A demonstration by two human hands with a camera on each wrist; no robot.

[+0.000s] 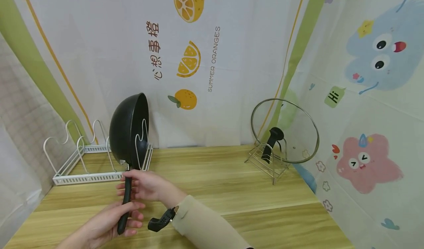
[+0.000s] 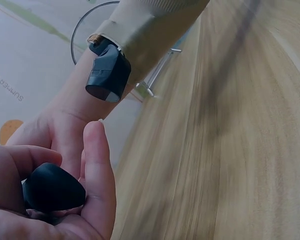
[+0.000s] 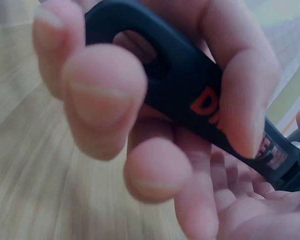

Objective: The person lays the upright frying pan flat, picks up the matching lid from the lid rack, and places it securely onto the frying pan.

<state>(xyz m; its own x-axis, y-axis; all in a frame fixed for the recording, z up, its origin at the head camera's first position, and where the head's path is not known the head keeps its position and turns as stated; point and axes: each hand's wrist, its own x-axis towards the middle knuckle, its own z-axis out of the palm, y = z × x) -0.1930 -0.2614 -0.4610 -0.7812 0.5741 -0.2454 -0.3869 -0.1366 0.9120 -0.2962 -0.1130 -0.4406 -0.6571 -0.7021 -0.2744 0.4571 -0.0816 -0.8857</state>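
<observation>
A black wok [image 1: 123, 127] stands on its side among the wires of a white pan rack [image 1: 89, 177], its opening turned right. One wire divider crosses in front of the opening. The wok's handle [image 1: 127, 192] points down toward me. My left hand [image 1: 107, 217] grips the handle near its free end, the thumb lying across it. Nearer the bowl, my right hand [image 1: 150, 184] holds the handle, with the thumb in front and the fingers behind. In the right wrist view, the handle's hanging hole and orange lettering show between the fingers. Where the wok's rim meets the rack is partly hidden.
At the right, a glass lid [image 1: 298, 133] with a black knob leans in a small wire stand [image 1: 273, 168]. Printed cloth hangs behind and on both sides of the wooden tabletop [image 1: 205, 171]. A black wrist camera [image 1: 161, 220] sticks out from my right wrist.
</observation>
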